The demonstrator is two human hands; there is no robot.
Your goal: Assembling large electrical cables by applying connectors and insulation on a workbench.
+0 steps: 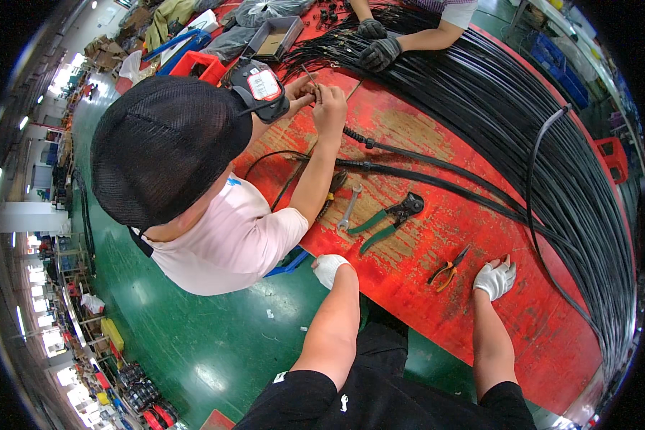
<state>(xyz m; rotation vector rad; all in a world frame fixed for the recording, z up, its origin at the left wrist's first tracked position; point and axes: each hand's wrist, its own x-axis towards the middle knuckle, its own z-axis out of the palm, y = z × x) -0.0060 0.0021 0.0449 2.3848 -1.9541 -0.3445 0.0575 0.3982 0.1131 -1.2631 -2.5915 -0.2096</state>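
Observation:
My left hand [330, 271], in a white glove with bare fingertips, rests at the near edge of the red table [401, 294]; its fingers are mostly hidden. Flat on the table, my right hand [496, 279] wears the same kind of glove, fingers bent and slightly apart, holding nothing. Just left of it lie pliers [448, 271] with orange and black handles. Farther off are green-handled cable cutters [390, 221] and an open-ended wrench [349, 206]. At the left a co-worker in a dark cap [168, 147] holds a thin cable end in both hands [321, 100].
A thick bundle of black cables [480, 107] curves along the far and right sides of the table. Another person's dark-gloved hands [380, 51] touch it. Two sleeved cables [437, 183] cross the tabletop. A grey tray [276, 39] and a red bin [201, 68] stand far left.

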